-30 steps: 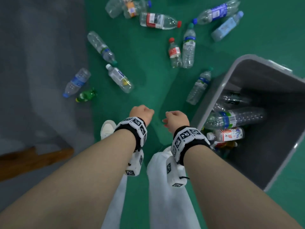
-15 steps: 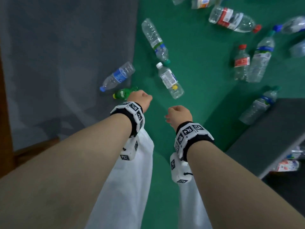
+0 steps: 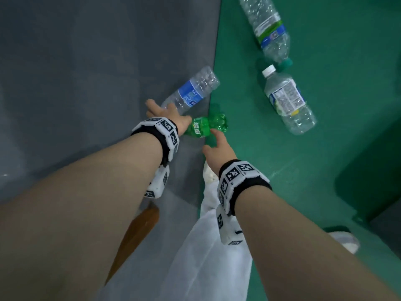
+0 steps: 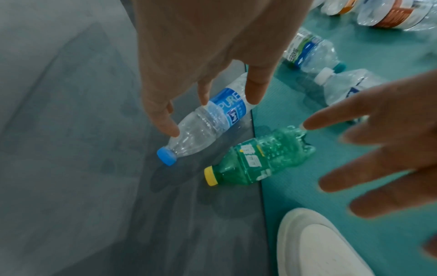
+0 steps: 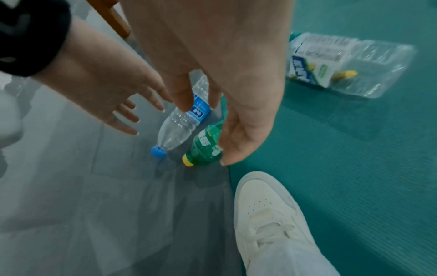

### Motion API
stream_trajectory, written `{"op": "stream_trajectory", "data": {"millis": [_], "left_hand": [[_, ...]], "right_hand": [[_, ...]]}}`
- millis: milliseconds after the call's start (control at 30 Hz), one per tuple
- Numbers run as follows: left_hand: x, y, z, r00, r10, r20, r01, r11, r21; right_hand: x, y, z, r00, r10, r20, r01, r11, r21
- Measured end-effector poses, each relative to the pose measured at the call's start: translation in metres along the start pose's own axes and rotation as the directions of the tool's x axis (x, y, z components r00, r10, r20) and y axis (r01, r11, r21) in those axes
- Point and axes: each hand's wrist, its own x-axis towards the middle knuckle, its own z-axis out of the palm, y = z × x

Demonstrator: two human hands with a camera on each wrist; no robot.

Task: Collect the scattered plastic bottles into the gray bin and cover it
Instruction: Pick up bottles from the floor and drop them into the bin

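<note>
A clear bottle with a blue label and blue cap [image 3: 191,94] [image 4: 208,121] [image 5: 179,127] lies on the grey floor. Beside it a small green bottle with a yellow cap [image 3: 206,126] [image 4: 260,160] [image 5: 205,143] straddles the edge of the green mat. My left hand [image 3: 165,114] [image 4: 210,104] hangs over the clear bottle with fingers spread, thumb tip close to its shoulder. Over the green bottle my right hand [image 3: 217,146] [image 5: 205,134] is open, thumb down beside it. Neither hand grips anything. I cannot make out the gray bin.
Two more clear bottles lie on the green mat [image 3: 325,61]: one with a teal cap [image 3: 269,29], one with a white cap [image 3: 286,101]. My white shoe [image 5: 272,214] stands just behind the green bottle. A brown wooden piece [image 3: 138,231] lies lower left.
I have turned from the bin to the left pair of bottles and bent down. Both hands went from loose fists to spread fingers and now hang close over the bottles.
</note>
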Motion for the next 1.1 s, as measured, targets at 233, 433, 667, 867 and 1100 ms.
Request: {"op": "stream_trajectory", "data": {"millis": [233,433,667,867,1100], "left_hand": [[0.057,0.015,0.021,1.0,0.006,-0.011,-0.006,1.0,0.007],[0.086,0.011,0.033,0.987,0.113,-0.112,-0.109,0.993,0.041],[0.067,0.009,0.029,0.983,0.184,-0.03,-0.184,0.982,-0.032],[0.013,0.016,0.025,0.982,0.145,0.12,-0.124,0.978,-0.167],[-0.067,0.06,0.042,0.952,0.233,0.198,-0.192,0.96,-0.205]], "right_hand": [[0.054,-0.005,0.018,0.993,0.036,0.113,-0.022,0.992,-0.126],[0.077,-0.011,0.013,1.0,0.022,0.021,-0.023,0.998,0.056],[0.054,-0.025,-0.009,0.981,0.167,-0.097,-0.155,0.98,0.125],[0.011,-0.014,-0.044,0.969,0.193,-0.154,-0.171,0.974,0.148],[-0.045,0.006,-0.094,0.972,0.188,-0.142,-0.152,0.961,0.231]]}}
